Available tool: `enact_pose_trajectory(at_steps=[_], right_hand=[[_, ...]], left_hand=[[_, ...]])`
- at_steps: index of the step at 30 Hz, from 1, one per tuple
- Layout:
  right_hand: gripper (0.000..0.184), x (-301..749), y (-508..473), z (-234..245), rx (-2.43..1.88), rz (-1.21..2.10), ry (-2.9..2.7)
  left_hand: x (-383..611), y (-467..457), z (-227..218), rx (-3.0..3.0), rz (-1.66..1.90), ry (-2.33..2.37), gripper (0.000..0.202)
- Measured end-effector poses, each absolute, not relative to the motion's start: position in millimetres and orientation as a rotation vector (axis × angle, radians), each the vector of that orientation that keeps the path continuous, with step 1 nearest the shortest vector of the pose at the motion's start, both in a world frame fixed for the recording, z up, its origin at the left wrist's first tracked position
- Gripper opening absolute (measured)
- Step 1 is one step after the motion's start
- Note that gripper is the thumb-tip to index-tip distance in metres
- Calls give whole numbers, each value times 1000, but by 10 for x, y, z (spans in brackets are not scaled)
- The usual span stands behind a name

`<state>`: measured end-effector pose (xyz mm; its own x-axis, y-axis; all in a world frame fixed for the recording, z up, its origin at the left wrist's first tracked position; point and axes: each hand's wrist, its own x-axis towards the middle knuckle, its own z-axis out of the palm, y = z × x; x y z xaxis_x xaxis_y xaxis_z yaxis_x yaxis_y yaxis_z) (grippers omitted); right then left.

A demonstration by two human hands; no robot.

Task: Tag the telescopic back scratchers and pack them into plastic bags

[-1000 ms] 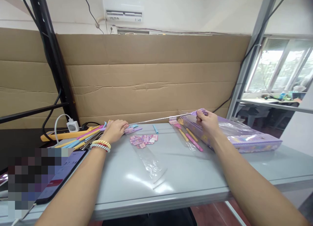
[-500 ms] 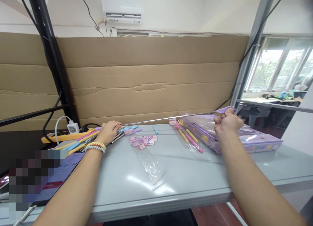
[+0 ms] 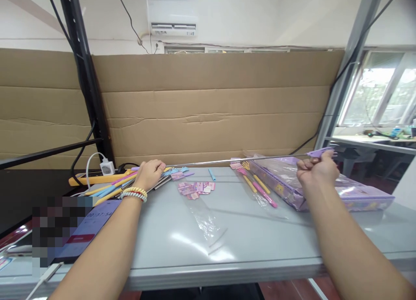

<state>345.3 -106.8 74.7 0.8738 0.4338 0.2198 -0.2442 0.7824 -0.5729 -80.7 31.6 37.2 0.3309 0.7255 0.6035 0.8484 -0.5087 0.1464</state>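
A telescopic back scratcher (image 3: 227,161) stretches nearly level above the table, its thin metal rod drawn long. Its purple claw head (image 3: 319,152) is in my right hand (image 3: 317,169), whose fingers are closed round it. My left hand (image 3: 150,173) grips the other end; the fingers hide the handle. Several more back scratchers (image 3: 113,188) in yellow, blue and pink lie in a heap beside and under my left wrist. Behind my left fingers rest light-blue claw heads (image 3: 175,171). Yellow and pink back scratchers (image 3: 259,185) lie in clear plastic near the right.
A purple patterned case (image 3: 364,200) with clear wrap sits under my right forearm. Pink printed cards (image 3: 195,188), a clear plastic bag (image 3: 204,220) and a small blue tube (image 3: 212,174) lie mid-table. At left are a phone (image 3: 81,238) and a white plug (image 3: 107,166). Cardboard (image 3: 211,105) stands behind.
My right hand has moved right, away from my left, and the rod between them spans longer. The purple head has turned and shows more clearly. The view has shifted slightly left.
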Motion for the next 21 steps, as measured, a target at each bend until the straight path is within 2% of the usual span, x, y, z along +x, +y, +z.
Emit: enact_pose_trajectory(at_steps=[8, 12, 21], right_hand=[[35, 3334, -1059, 760, -560, 482, -408], [29, 3309, -1062, 753, -524, 564, -471], [40, 3405, -1010, 696, -417, 624, -401]], left_hand=[[-771, 238, 385, -2388, -1030, -1445, 41], [-761, 302, 353, -2517, -1050, -1343, 34], [-622, 272, 323, -2594, -771, -1259, 33]])
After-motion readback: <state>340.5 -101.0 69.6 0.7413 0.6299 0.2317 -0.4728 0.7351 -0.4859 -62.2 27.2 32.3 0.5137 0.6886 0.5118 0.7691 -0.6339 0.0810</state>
